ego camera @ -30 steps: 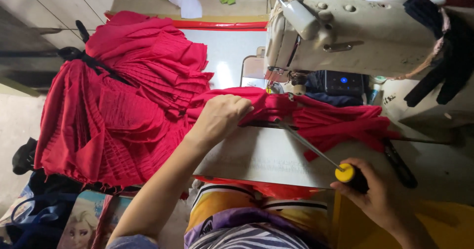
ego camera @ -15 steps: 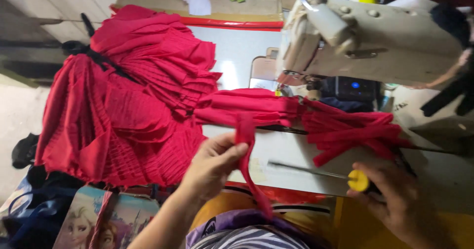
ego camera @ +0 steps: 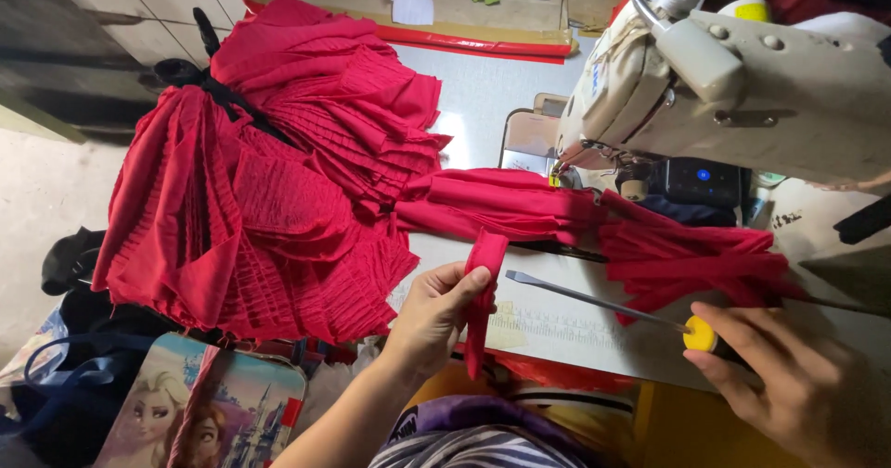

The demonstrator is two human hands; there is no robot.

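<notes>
We pinch the narrow red fabric strip (ego camera: 484,287) in our left hand (ego camera: 436,315); our right hand (ego camera: 789,375) grips the yellow-handled metal screwdriver (ego camera: 603,298); its tip could snag the cloth.

Left hand (ego camera: 436,315) pinches folded red fabric strip (ego camera: 483,292) over worktop (ego camera: 557,324) edge. Right hand (ego camera: 789,384) grips yellow-handled screwdriver (ego camera: 603,299), tip toward strip. Pleated red garment (ego camera: 269,180) heaped left; sewing machine (ego camera: 733,88) upper right.

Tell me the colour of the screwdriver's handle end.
Yellow: the screwdriver has a yellow handle end at the right hand, seen in the head view.
</notes>
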